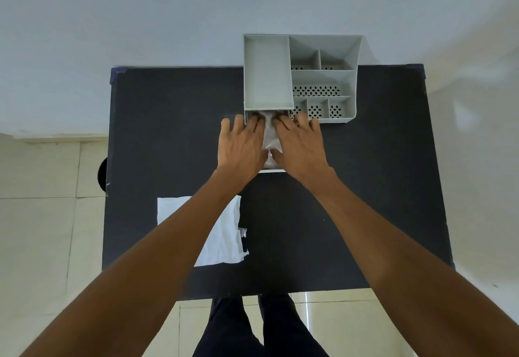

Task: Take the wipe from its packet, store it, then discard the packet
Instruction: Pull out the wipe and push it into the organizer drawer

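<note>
A crumpled whitish wipe (270, 137) lies in the pulled-out drawer (272, 171) at the bottom left of a grey desk organizer (266, 75). My left hand (241, 146) and my right hand (300, 148) lie flat on the wipe from either side. Their fingers are spread and the fingertips reach to the drawer's opening. The thumbs nearly meet over the wipe's near end. Most of the wipe is hidden under the hands. The flat white packet (224, 233) rests on the black table (365, 188) near its front, partly under my left forearm.
A small torn clear scrap (243, 231) lies at the packet's right edge. The organizer has an open tray on top and several perforated compartments (317, 91) on its right. Pale floor tiles surround the table, and my legs (261, 328) show below its front edge.
</note>
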